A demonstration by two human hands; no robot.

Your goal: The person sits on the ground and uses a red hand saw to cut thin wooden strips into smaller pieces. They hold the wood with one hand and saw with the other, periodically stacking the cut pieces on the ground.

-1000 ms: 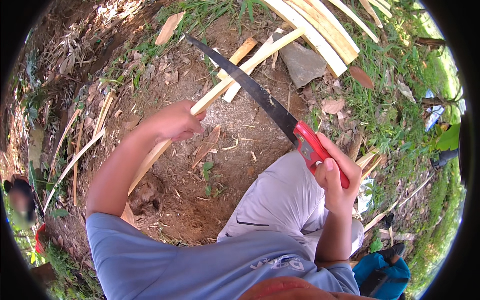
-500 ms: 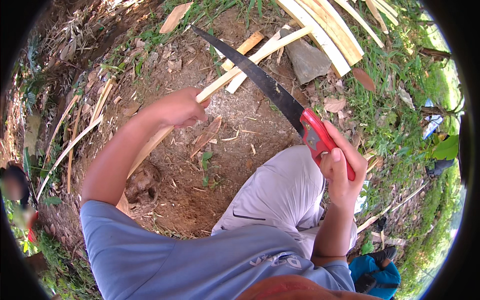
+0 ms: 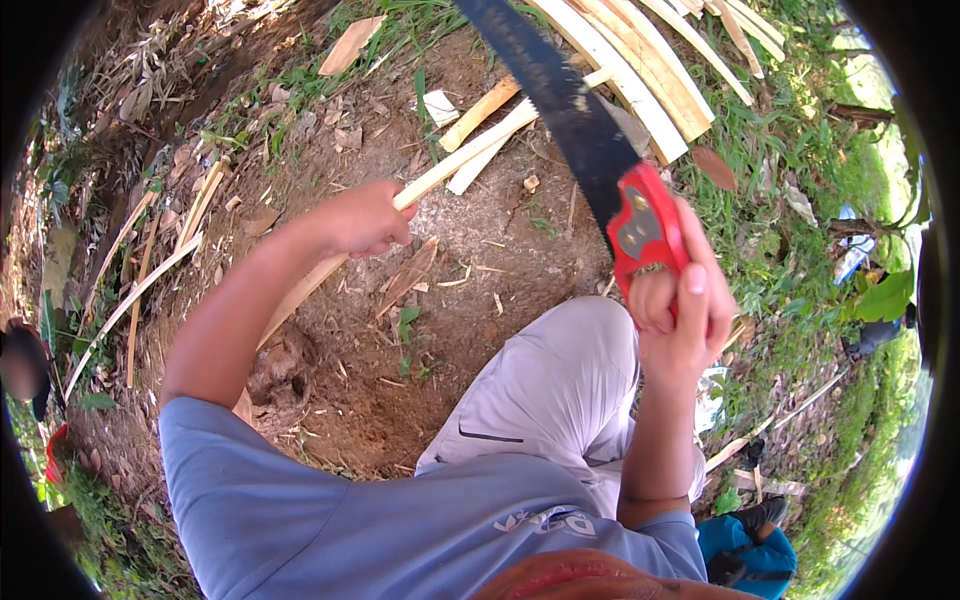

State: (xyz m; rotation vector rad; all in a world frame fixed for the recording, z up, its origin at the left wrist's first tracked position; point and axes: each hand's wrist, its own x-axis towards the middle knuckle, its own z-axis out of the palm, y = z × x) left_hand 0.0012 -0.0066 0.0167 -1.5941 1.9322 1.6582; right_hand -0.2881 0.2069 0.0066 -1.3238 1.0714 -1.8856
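Note:
My left hand (image 3: 372, 218) is closed round a long pale wooden strip (image 3: 455, 170), which slants from low on the left up to the far right. In my right hand (image 3: 685, 310) is a hand saw, gripped by its red and grey handle (image 3: 645, 225). The saw's dark, curved blade (image 3: 565, 100) points up and away to the left, its tip cut off by the picture's top. From this view the blade passes over the far part of the strip; whether they touch, I cannot tell.
Several long wooden strips (image 3: 650, 65) lie at the far right, beside a partly hidden grey stone (image 3: 625, 125). Short wood pieces (image 3: 480, 115) rest on the dirt. More thin strips (image 3: 135, 290) are at the left. A blue bag (image 3: 750, 555) sits at lower right; grass borders the ground.
The saw has risen and turned more upright, its blade now nearer the camera and covering the stone. My left hand keeps its hold on the strip, almost unmoved.

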